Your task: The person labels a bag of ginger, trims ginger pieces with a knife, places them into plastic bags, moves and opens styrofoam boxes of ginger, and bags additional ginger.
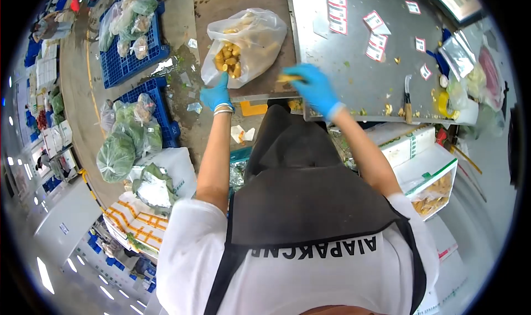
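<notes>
A clear plastic bag (260, 30) lies on the brown board with its mouth toward me. Inside it are several short, yellow-brown chunks (228, 59), perhaps cut root vegetable; their kind is unclear. My left hand (216, 95), in a blue glove, is closed on the near-left edge of the bag's mouth, thumb up. To the right of the bag, my right hand (316, 90), also gloved in blue, grips a yellow-brown piece (289, 78) at the seam between board and metal table. That piece is slightly blurred, and the fingers hide part of it.
The metal table (354, 88) carries several printed labels (376, 22), a knife (408, 99), a yellow tape roll (443, 102) and scraps. Blue pallets (119, 66) with bagged vegetables (124, 135) stand on the floor at left. Foam boxes (423, 165) sit below the table at right.
</notes>
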Demonstrator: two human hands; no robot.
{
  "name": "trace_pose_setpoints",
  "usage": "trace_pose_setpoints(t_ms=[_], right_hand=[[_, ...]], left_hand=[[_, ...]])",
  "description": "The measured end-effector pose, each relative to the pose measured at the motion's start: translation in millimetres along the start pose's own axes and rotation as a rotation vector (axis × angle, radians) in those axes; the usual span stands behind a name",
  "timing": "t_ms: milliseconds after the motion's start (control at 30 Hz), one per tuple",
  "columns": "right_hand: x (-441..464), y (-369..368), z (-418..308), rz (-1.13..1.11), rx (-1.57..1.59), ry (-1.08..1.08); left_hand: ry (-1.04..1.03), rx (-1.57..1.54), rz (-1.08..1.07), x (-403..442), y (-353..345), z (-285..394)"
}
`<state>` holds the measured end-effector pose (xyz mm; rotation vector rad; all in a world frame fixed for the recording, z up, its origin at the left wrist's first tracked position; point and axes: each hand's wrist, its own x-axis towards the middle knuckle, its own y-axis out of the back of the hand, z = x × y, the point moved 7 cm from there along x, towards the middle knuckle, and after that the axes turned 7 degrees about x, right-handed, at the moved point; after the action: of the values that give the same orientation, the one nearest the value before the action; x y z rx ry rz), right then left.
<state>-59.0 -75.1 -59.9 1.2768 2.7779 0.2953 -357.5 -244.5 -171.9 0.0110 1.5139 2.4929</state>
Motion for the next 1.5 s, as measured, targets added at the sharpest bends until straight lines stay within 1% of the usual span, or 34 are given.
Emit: trace_pose_setpoints(t_ms=[33, 67, 100, 133, 167, 200, 267, 300, 400, 433, 467, 533, 567, 600, 667, 700, 800, 833, 900, 933, 967, 1000, 1067, 1100, 1133, 1200, 1233, 1333, 1367, 1400, 1467, 1500], right_hand=[[35.4, -51.1, 13.6, -0.09, -0.091, 0.141], [62.1, -89.2, 11.9, -0.123, -0.123, 0.156], [87.9, -129.2, 28.2, -0.218, -0.172, 0.147], [109.0, -146.4, 42.8, -0.228, -0.2, 0.046], [126.0, -160.9, 56.5, -0.232, -0.227, -0.058], [141.7, -172.2, 70.1, -0.233, -0.255, -0.162], [183.0, -157.8, 58.6, 0.055, -0.531, -0.106], [196.7, -150.8, 55.3, 0.197, -0.669, -0.077], [234.5, -178.1, 94.7, -0.047, -0.874, -0.019], [245.1, -196.5, 127.8, -0.315, -0.818, -0.145], [243.2, -199.7, 127.7, -0.363, -0.531, -0.295], [231.2, -201.1, 93.2, -0.436, 0.053, -0.582], [229.0, -192.3, 75.7, -0.5, 0.136, -0.576], [228.9, -171.2, 45.6, -0.577, 0.18, -0.517], [221.2, -130.7, -31.1, -0.66, 0.242, -0.277], [209.1, -117.9, -65.2, -0.651, 0.265, -0.096], [169.2, -109.8, -45.4, -0.593, -0.223, 0.111], [163.4, -111.4, -30.7, -0.576, -0.096, -0.063], [155.7, -117.4, -3.6, -0.526, 0.155, -0.4], [153.9, -125.4, 11.3, -0.499, 0.387, -0.515], [153.3, -136.4, 29.2, -0.46, 0.62, -0.63], [148.8, -146.7, 41.1, -0.413, 0.851, -0.74], [138.1, -167.8, 43.5, -0.417, 1.114, -0.831], [145.3, -166.9, 22.8, -0.395, 1.02, -0.786], [149.5, -160.9, 4.0, -0.433, 0.797, -0.754], [162.2, -150.0, -20.4, -0.514, 0.343, -0.673], [174.4, -149.9, -22.9, -0.515, -0.028, -0.373], [185.8, -167.6, -34.9, -0.744, -0.73, -0.025], [187.7, -167.9, -31.2, -0.678, -0.8, 0.04], [193.0, -161.6, -13.9, -0.636, -0.735, 0.005], [203.4, -135.4, 44.0, -0.557, -0.598, -0.073], [202.3, -123.4, 83.6, -0.585, -0.465, -0.198]], left_hand=[[0.108, -0.162, -0.148, 4.9, -12.4, -4.1], [0.123, -0.288, -0.199, 15.3, -26.7, -12.4], [0.139, -0.415, -0.247, 26.2, -44.4, -26.0], [0.155, -0.539, -0.293, 35.2, -56.8, -34.9], [0.21, -0.612, -0.311, 25.8, -38.0, -12.0], [0.241, -0.714, -0.37, 27.7, -38.2, -11.9], [0.317, -0.925, -0.482, 27.9, -42.5, -14.7], [0.28, -0.936, -0.588, 20.9, -24.6, 9.6], [0.194, -1.008, -0.752, 12.4, -1.7, 31.3], [0.178, -1.031, -0.766, 14.3, 8.0, 36.9], [0.177, -1.071, -0.766, 19.2, 16.0, 42.2], [0.18, -1.151, -0.762, 29.5, 27.9, 45.8], [0.104, -1.193, -0.846, 37.4, 27.8, 45.1], [0.082, -1.251, -0.839, 40.3, 34.8, 58.5], [0.046, -1.363, -0.815, 42.6, 56.3, 91.2], [-0.028, -1.3, -0.863, 46.2, 50.2, 84.7], [-0.096, -1.131, -0.904, 46.5, 40.9, 103.4], [-0.066, -0.983, -0.916, 42.6, 30.9, 92.0], [-0.145, -0.84, -0.886, 34.8, 13.9, 76.4], [-0.184, -0.768, -0.878, 29.3, 5.2, 71.7], [-0.234, -0.813, -0.849, 23.7, 1.1, 74.1], [-0.383, -0.683, -0.779, 19.2, 3.5, 85.5], [-0.682, -0.427, -0.617, 14.4, 7.1, 115.2], [-0.685, -0.249, -0.658, 21.3, -8.3, 107.5], [-0.619, -0.349, -0.722, 27.2, -15.7, 99.1], [-0.394, -0.688, -0.94, 24.1, -8.6, 113.9], [-0.295, -0.76, -1.025, 25.0, -14.9, 108.0], [-0.207, -1.087, -1.143, 24.2, -15.9, 123.3], [-0.165, -0.97, -1.169, 31.3, -28.9, 103.1], [-0.126, -0.854, -1.198, 37.4, -36.0, 89.6], [-0.163, -0.445, -1.173, 51.1, -32.6, 59.2], [-0.187, -0.414, -1.214, 57.5, -31.4, 46.0]])
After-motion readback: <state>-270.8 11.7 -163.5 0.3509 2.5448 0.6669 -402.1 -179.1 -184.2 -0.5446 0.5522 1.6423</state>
